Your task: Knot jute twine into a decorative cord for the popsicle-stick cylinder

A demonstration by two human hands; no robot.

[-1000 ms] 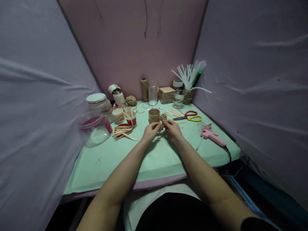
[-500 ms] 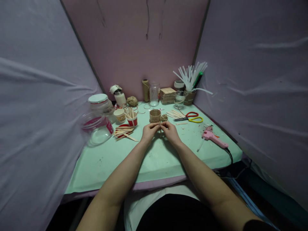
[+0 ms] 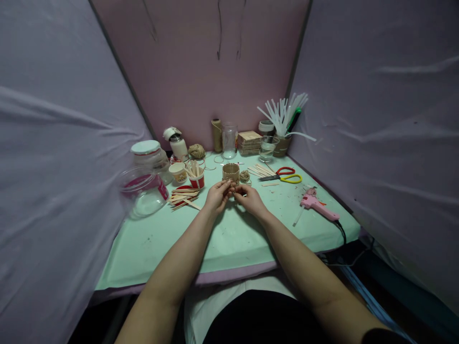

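Far left of the twine-wrapped cup (image 3: pixel 231 172), tipped on its side with the mouth turned toward the middle of the tabletop (image 3: pixel 229 239): a clear plastic jar (image 3: pixel 142 192), likely laid that way for an easy reach inside. Just behind it stands a white-lidded jar (image 3: pixel 147 152), upright and capped. Nearer the cup, on its left, a red paper cup (image 3: pixel 196 180) holding craft sticks on end, with loose sticks (image 3: pixel 184 196) fanned flat in front, apparently spread for picking one at a time.

Directly in front of the cup, raised just off the tabletop: the left hand (image 3: pixel 217 196), fingers curled in, thumb and fingertips closed in a pinch. Between both hands, in front of the cup and near it, a small brown piece (image 3: pixel 234 193). Probably twine, though too small to tell for sure. Seemingly gripped from both sides for fine work close to the cup. Meeting it from the other side, the right hand (image 3: pixel 251 199), fingers likewise bent and pinched shut on the same piece, tips touching those of the left.

Just right of the cup sits a small twine ball (image 3: pixel 245 176), parked close, probably as supply. Further right lie scissors (image 3: pixel 284 176), flat, then a pink glue gun (image 3: pixel 317 203), well apart from the cup near the tabletop's edge, cord trailing off, clear of the hands.
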